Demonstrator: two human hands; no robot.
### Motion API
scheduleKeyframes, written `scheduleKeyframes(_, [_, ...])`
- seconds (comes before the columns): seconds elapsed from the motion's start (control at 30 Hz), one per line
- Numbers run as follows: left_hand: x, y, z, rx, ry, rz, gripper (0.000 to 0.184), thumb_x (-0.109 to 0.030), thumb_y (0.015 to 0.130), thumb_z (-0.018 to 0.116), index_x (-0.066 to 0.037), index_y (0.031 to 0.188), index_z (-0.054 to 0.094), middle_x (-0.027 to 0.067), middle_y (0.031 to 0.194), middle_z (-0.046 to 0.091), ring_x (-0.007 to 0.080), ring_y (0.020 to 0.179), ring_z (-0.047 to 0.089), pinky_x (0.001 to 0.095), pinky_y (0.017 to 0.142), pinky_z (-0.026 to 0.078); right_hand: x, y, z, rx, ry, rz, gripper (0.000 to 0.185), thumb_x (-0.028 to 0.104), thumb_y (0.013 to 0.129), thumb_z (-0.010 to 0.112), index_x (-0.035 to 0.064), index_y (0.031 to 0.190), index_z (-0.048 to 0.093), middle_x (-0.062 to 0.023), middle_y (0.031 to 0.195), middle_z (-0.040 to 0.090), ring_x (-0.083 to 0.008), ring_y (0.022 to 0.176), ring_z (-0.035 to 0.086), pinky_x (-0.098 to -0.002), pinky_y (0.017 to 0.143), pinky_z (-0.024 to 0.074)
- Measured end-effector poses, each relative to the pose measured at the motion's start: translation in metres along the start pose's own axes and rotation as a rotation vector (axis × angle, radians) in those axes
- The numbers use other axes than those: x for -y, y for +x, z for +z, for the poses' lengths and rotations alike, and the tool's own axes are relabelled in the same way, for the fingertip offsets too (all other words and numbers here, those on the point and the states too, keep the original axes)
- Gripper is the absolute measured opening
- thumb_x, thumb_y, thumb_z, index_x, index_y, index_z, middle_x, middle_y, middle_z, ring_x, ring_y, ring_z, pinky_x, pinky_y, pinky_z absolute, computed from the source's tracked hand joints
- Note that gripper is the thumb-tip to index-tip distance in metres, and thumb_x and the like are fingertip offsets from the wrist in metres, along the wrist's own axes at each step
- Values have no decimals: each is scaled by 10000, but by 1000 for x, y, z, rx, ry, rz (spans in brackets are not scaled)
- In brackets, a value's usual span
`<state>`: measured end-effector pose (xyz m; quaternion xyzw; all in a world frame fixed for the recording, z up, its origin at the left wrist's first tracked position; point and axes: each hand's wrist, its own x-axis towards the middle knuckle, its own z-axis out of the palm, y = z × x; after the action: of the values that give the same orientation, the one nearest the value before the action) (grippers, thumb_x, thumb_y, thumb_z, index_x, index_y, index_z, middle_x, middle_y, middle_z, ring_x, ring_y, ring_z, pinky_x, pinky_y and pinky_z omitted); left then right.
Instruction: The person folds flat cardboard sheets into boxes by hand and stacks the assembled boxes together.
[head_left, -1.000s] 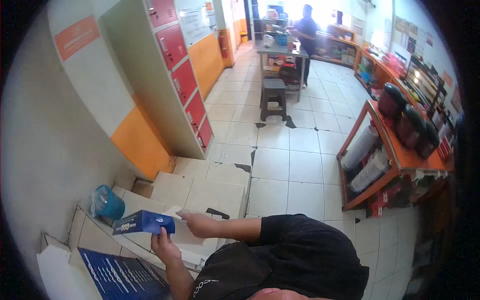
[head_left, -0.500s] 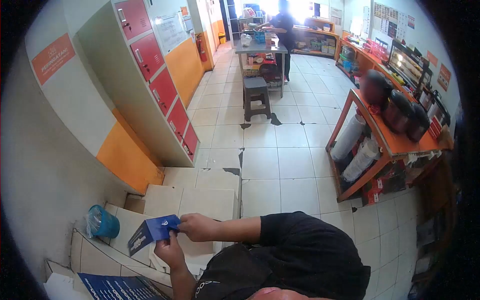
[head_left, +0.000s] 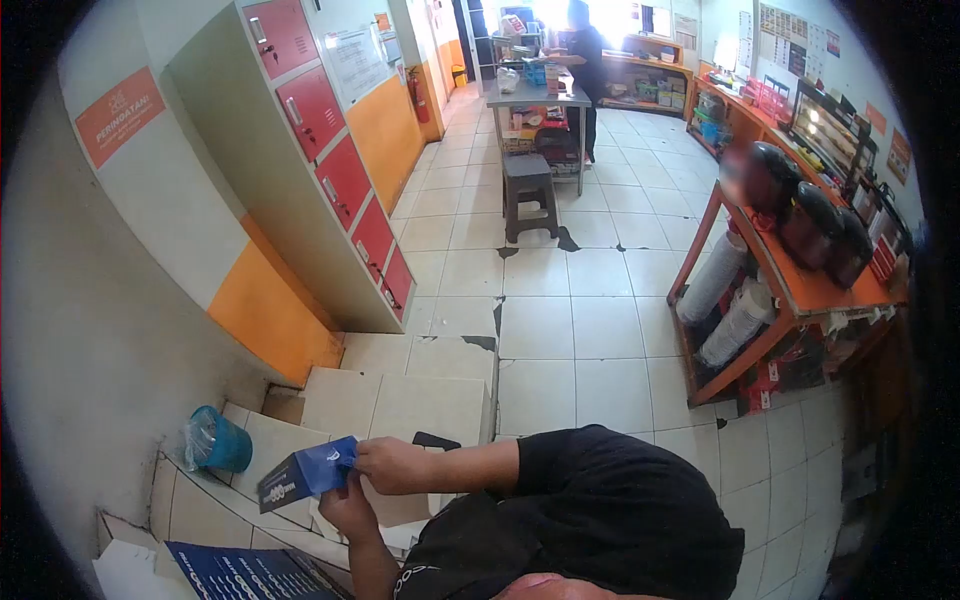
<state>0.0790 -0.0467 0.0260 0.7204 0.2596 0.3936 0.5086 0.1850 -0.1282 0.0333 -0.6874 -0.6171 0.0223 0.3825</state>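
Teal plastic bin (head_left: 230,446) sits left of hands. Blue folded card piece with white lettering (head_left: 304,476) juts left from both, long axis slanting down-left. Left hand (head_left: 350,510) clamped on lower edge; right hand (head_left: 392,466) pinches right end.

The lockers (head_left: 343,182) have red doors on a pale frame; the bin (head_left: 226,443) is blue. The folded card (head_left: 308,474) is blue with white lettering, the stool (head_left: 530,192) apparently dark grey.
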Motion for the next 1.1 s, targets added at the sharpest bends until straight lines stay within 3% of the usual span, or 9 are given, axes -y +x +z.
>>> scheduleKeyframes(0.23, [37, 0, -8, 64, -99, 169, 168, -87, 847, 612, 50, 937, 576, 83, 872, 621, 160, 802, 583, 289, 710, 467, 10, 0, 19, -256, 216, 66, 156, 137, 795, 589, -6, 848, 623, -130, 716, 554, -319, 725, 570, -398, 661, 477])
scheduleKeyframes(0.33, [5, -2, -1, 22, -941, -375, 181, -109, 852, 604, 44, 944, 575, 77, 890, 620, 160, 826, 583, 272, 707, 460, 20, 1, 16, -271, 186, -86, 186, 169, 818, 596, 10, 903, 642, -122, 740, 583, -307, 739, 588, -378, 672, 482])
scheduleKeyframes(0.43, [3, 0, -11, 98, -384, -6, 136, -91, 872, 547, 25, 929, 590, 66, 890, 622, 165, 827, 587, 270, 690, 465, -3, 1, 7, -162, 414, -125, 258, 219, 827, 609, 22, 991, 630, -165, 940, 591, -301, 864, 586, -352, 717, 483])
scheduleKeyframes(0.47, [6, 0, -10, 62, -362, -150, 130, 2, 803, 517, -15, 902, 601, 75, 871, 636, 227, 785, 608, 321, 673, 481, -7, 3, -5, -193, 462, -10, 355, 254, 818, 626, 25, 1085, 574, -182, 996, 578, -299, 893, 582, -341, 749, 478])
scheduleKeyframes(0.57, [53, 11, -23, 365, 642, 552, 241, 58, 693, 510, -67, 875, 608, 87, 869, 643, 322, 753, 603, 395, 655, 486, -8, 13, -30, -516, 577, 111, 592, 317, 800, 655, 39, 1274, 434, -212, 1049, 566, -302, 918, 581, -329, 811, 465])
scheduleKeyframes(0.7, [84, 7, -19, 474, 736, 760, 316, 53, 647, 524, -124, 884, 636, 83, 892, 642, 358, 858, 583, 468, 824, 442, -8, 21, -41, -535, 205, 407, 667, 293, 788, 654, 36, 1325, 353, -220, 1058, 570, -339, 920, 588, -377, 841, 460])
scheduleKeyframes(0.83, [98, 17, -37, 368, 821, 523, 384, 63, 643, 521, -67, 988, 628, 147, 1064, 602, 348, 1008, 541, 453, 923, 393, -23, 7, -46, -302, 269, 488, 632, 186, 798, 602, 72, 1354, 324, -223, 1139, 533, -353, 986, 569, -404, 852, 459])
scheduleKeyframes(1.0, [37, 22, -52, 485, -997, -422, 542, -193, 801, 637, -50, 1276, 417, 101, 1227, 513, 269, 1090, 515, 424, 924, 420, -11, -13, -23, -37, 136, -31, 644, 45, 772, 552, 223, 1359, 357, -200, 1215, 498, -359, 1002, 569, -392, 827, 481])
scheduleKeyframes(1.1, [8, 12, -47, 354, -1133, -461, 481, -219, 805, 624, -39, 1220, 461, 120, 1179, 537, 271, 1069, 530, 439, 906, 440, 8, -21, -15, 30, 30, -204, 664, 22, 739, 571, 244, 1339, 396, -177, 1286, 453, -372, 998, 573, -395, 786, 502])
